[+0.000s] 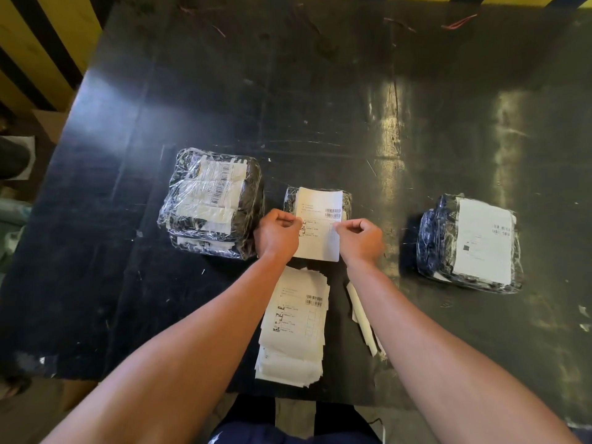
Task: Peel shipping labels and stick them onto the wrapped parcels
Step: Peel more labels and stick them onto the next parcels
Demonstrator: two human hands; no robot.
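A white shipping label (pixel 318 224) with barcodes is held over a small dark parcel (pixel 290 200) wrapped in clear film at the table's middle. My left hand (pixel 278 233) pinches the label's left edge and my right hand (pixel 360 240) pinches its right edge. The label hides most of that parcel. A pile of more labels (pixel 296 325) lies below my hands near the front edge. To the left sits a stack of wrapped parcels (pixel 211 203) with printed labels under the film. On the right, another wrapped parcel (pixel 469 243) bears a white label on top.
The black table (pixel 320 107) is scuffed and shiny. White backing strips (pixel 363 318) lie right of the label pile. A yellow-and-black striped surface (pixel 35 43) runs along the left and far edges. Red wire bits (pixel 458 22) lie at the back right.
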